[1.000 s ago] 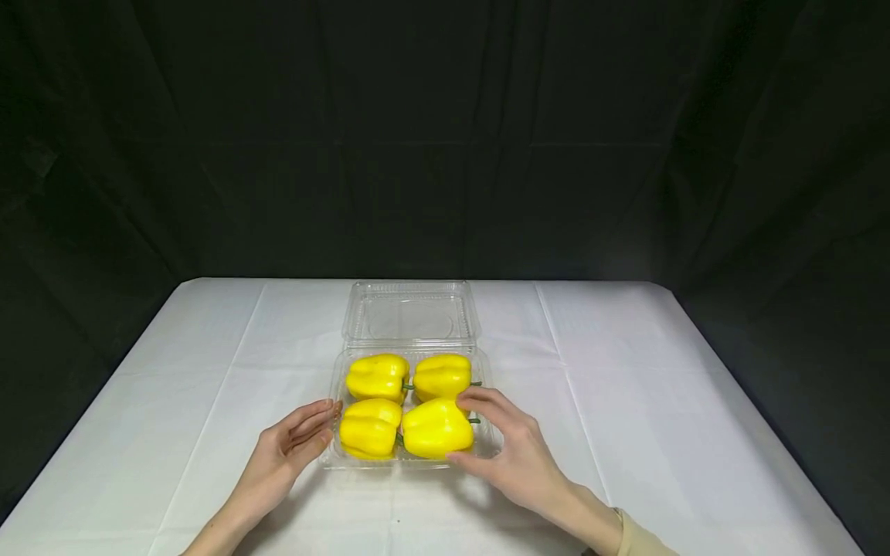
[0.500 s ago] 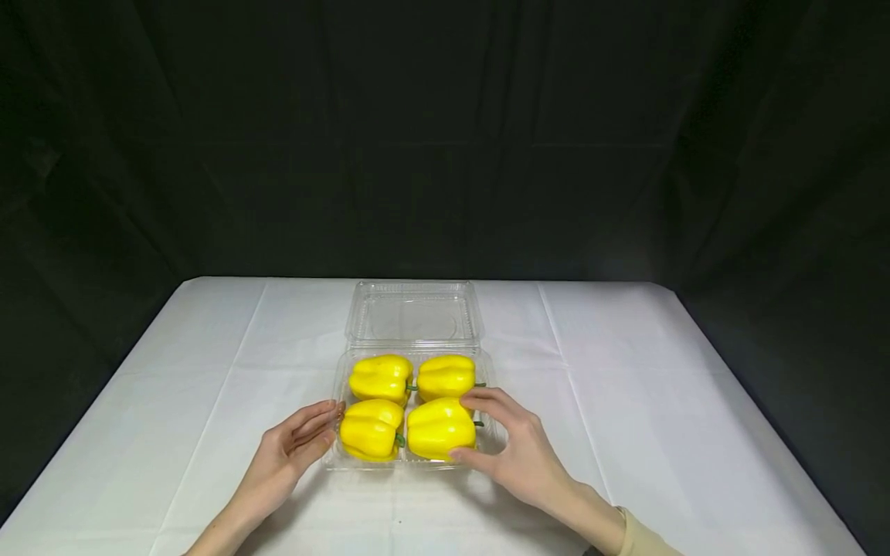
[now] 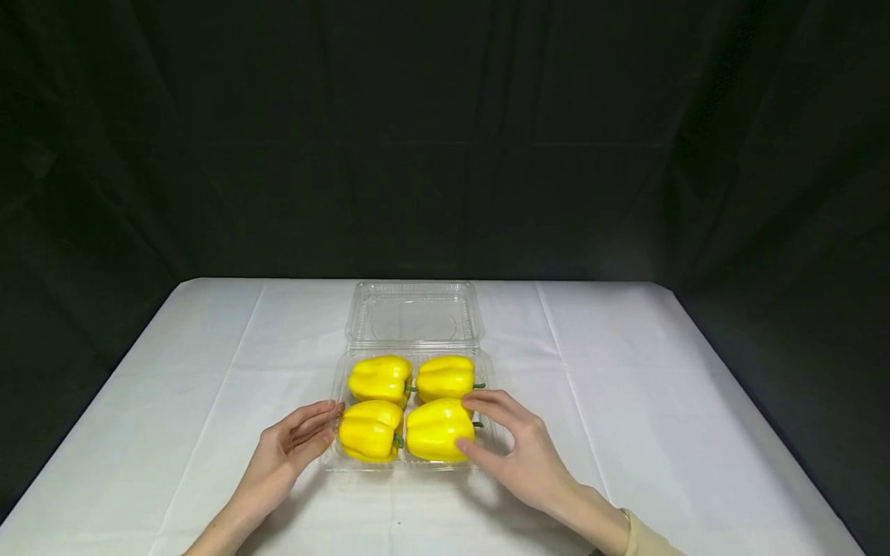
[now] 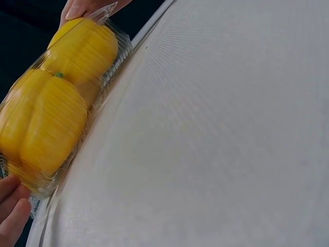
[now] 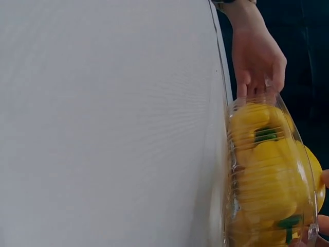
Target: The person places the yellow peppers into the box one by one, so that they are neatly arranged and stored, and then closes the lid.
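Note:
Several yellow bell peppers lie in the base of an open clear plastic clamshell container [image 3: 361, 466]. My right hand [image 3: 518, 448] holds the front-right bell pepper [image 3: 434, 432], fingertips at its far side and thumb on its near side. My left hand [image 3: 285, 455] touches the container's left wall with relaxed fingers, beside the front-left bell pepper [image 3: 368, 432]. Behind these sit the back-left bell pepper [image 3: 378, 377] and the back-right bell pepper [image 3: 445, 377]. Through the ribbed wall in the right wrist view, a green stem [image 5: 264, 135] shows. The right fingertips are partly cut off there.
The container's clear lid [image 3: 413, 313] lies folded back toward the far edge of the table. A white cloth [image 3: 660, 417] with fold creases covers the table. Dark curtains [image 3: 431, 154] hang behind it and at both sides.
The front-right bell pepper has shifted slightly right and settled in the container. My right thumb has slid up its near side. My left hand has stayed at the container's left wall.

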A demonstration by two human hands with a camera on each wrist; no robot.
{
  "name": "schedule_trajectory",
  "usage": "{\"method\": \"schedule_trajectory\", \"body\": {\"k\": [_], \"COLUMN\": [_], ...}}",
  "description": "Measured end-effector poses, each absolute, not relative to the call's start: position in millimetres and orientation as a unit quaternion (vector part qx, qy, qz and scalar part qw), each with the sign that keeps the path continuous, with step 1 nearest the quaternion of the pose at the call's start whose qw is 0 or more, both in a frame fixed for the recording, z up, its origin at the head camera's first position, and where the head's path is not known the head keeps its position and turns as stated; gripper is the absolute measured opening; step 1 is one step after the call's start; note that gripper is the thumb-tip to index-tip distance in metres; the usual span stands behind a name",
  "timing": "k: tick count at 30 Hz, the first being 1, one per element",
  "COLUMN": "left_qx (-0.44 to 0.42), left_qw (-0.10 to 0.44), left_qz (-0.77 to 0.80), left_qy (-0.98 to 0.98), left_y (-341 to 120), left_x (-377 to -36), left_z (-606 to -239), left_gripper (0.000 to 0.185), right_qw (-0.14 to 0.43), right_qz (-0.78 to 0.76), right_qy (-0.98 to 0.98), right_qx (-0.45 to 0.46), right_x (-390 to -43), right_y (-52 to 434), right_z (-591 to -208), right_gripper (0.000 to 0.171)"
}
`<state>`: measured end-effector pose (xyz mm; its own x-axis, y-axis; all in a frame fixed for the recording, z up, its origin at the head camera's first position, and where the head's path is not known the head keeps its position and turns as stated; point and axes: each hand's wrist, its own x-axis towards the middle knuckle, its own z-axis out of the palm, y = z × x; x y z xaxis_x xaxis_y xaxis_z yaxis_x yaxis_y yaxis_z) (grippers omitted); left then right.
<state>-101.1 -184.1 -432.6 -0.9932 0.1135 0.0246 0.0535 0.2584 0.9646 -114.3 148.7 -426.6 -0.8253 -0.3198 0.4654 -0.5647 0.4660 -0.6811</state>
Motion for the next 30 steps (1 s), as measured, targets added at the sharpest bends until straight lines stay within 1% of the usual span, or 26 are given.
{"method": "schedule_trajectory", "body": {"k": [6, 10, 16, 21, 25, 30], "left_qx": [0.031, 0.010, -0.017, -0.023, -0.026, -0.022], "left_qw": [0.022, 0.011, 0.001, -0.011, -0.008, 0.015], "left_qz": [0.601, 0.597, 0.587, 0.586, 0.604, 0.634], "left_qy": [0.798, 0.802, 0.809, 0.810, 0.797, 0.773], "left_y": [-182.1, -180.4, -179.6, -176.1, -171.8, -166.0], "left_x": [-107.0, -114.8, -128.4, -140.1, -151.5, -163.8], "left_z": [-430.7, -430.7, -435.4, -436.4, -435.8, -435.7], "left_gripper": [0.037, 0.033, 0.032, 0.032, 0.035, 0.048], "right_qw": [0.137, 0.144, 0.159, 0.169, 0.150, 0.097], "right_qz": [0.467, 0.470, 0.484, 0.498, 0.522, 0.553], "right_qy": [-0.837, -0.839, -0.838, -0.834, -0.828, -0.821], "right_qx": [0.252, 0.234, 0.195, 0.167, 0.139, 0.104], "right_x": [-120.1, -128.0, -142.7, -158.2, -171.6, -183.2], "right_y": [155.6, 159.9, 166.0, 169.3, 170.6, 170.0], "right_z": [-426.5, -425.2, -427.6, -430.2, -432.7, -434.6], "right_gripper": [0.035, 0.031, 0.030, 0.030, 0.034, 0.043]}}
